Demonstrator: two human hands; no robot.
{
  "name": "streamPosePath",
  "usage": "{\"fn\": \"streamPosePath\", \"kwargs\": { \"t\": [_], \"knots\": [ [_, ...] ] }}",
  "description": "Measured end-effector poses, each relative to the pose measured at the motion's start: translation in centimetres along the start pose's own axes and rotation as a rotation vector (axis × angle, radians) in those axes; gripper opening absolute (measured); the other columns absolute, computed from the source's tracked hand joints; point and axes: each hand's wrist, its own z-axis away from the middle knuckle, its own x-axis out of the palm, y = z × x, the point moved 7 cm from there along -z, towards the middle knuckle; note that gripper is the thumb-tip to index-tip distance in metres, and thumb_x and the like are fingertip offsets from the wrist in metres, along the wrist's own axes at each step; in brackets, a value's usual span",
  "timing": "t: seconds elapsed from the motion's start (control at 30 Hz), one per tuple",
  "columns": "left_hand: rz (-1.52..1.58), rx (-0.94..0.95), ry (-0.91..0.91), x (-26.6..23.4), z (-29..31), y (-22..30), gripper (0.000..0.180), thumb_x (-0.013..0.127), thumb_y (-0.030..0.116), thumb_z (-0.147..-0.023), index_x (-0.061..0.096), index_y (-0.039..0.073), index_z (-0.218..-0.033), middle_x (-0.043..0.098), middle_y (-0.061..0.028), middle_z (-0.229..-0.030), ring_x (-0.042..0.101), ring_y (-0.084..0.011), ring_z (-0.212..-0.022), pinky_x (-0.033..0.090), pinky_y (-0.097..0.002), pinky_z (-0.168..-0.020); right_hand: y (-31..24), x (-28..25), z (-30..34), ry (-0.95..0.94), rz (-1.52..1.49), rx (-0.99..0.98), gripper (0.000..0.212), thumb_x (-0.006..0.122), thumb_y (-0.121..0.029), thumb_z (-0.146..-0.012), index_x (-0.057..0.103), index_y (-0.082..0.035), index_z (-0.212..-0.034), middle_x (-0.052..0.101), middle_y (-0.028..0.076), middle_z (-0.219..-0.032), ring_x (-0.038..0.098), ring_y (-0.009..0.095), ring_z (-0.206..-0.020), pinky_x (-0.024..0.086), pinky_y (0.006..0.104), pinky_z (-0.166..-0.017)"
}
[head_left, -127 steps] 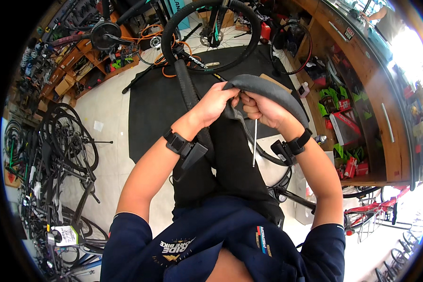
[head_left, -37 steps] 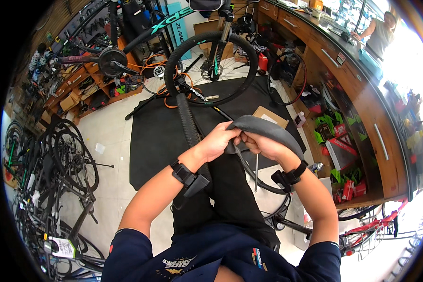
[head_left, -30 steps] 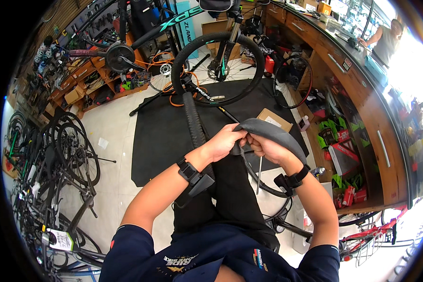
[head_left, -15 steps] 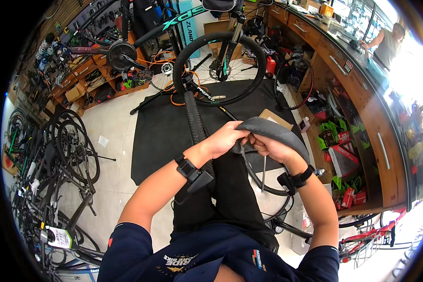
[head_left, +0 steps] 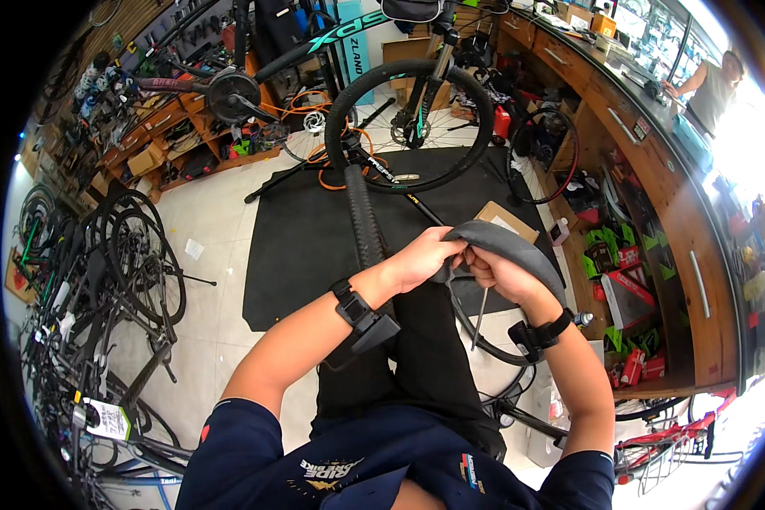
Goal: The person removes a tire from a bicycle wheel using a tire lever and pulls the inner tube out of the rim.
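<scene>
A thick, smooth black inner tube (head_left: 510, 245) arches in front of me and hangs over my right forearm. My left hand (head_left: 429, 255) is closed, its thumb and fingers pinching the near end of that arch. Close beside it, my right hand (head_left: 497, 274) is curled under the tube and grips it too; its fingertips are partly hidden. A thin grey rod (head_left: 482, 319) points down from below my right hand, and I cannot make out how it is held. A knobby bicycle tyre (head_left: 364, 217) stands upright by my left leg, left of both hands.
A bicycle with a black front wheel (head_left: 410, 189) stands ahead on the black mat (head_left: 302, 229). An open cardboard box (head_left: 518, 217) lies beyond my right hand. Wooden drawers (head_left: 697, 289) line the right, with a person (head_left: 716, 92) behind the counter. Parked bicycles (head_left: 149, 263) crowd the left.
The whole view has shifted slightly, with the surroundings sliding right and a little down. Both hands keep their grip on the inner tube, and its arch looks much the same.
</scene>
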Motion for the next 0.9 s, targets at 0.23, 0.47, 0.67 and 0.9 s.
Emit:
{"fn": "streamPosePath", "kwargs": {
  "t": [0.23, 0.47, 0.67, 0.9],
  "knots": [
    [-0.028, 0.012, 0.001, 0.2, 0.0, 0.2, 0.014, 0.052, 0.012, -0.096, 0.061, 0.002, -0.092, 0.058, -0.0009, -0.085, 0.050, -0.0094, -0.077, 0.041, -0.0250, -0.073, 0.5, -0.4, -0.2, 0.010, 0.040, 0.002, 0.025, 0.047, -0.025, -0.102, 0.054, -0.009, -0.084, 0.034, -0.007, -0.062, 0.025, 0.004, -0.051, 0.019, 0.0221, -0.047],
    [-0.015, 0.007, 0.015, 0.3, 0.3, 0.2, 0.015, 0.052, 0.011, -0.095, 0.062, 0.002, -0.090, 0.059, -0.0008, -0.084, 0.050, -0.0096, -0.076, 0.042, -0.0254, -0.073, 0.9, -0.4, -0.2, -0.027, 0.009, 0.033, 0.025, 0.046, -0.025, -0.103, 0.054, -0.009, -0.085, 0.034, -0.007, -0.063, 0.025, 0.004, -0.051, 0.018, 0.0224, -0.047],
    [-0.125, 0.044, -0.031, 0.2, 0.6, 1.1, 0.016, 0.052, 0.011, -0.095, 0.063, 0.001, -0.090, 0.060, -0.0008, -0.084, 0.051, -0.0098, -0.076, 0.042, -0.0253, -0.073, 0.1, 0.1, 0.2, -0.028, 0.004, 0.017, 0.025, 0.046, -0.023, -0.103, 0.054, -0.007, -0.086, 0.033, -0.007, -0.063, 0.024, 0.004, -0.052, 0.019, 0.0229, -0.047],
    [-0.015, 0.010, 0.009, 0.0, 0.6, 0.3, 0.015, 0.052, 0.011, -0.095, 0.063, 0.001, -0.091, 0.059, -0.0010, -0.085, 0.051, -0.0100, -0.076, 0.042, -0.0254, -0.072, 0.3, 0.3, -0.1, 0.019, 0.044, 0.034, 0.025, 0.046, -0.023, -0.102, 0.055, -0.008, -0.084, 0.036, -0.007, -0.063, 0.025, 0.004, -0.050, 0.020, 0.0225, -0.047]
  ]
}}
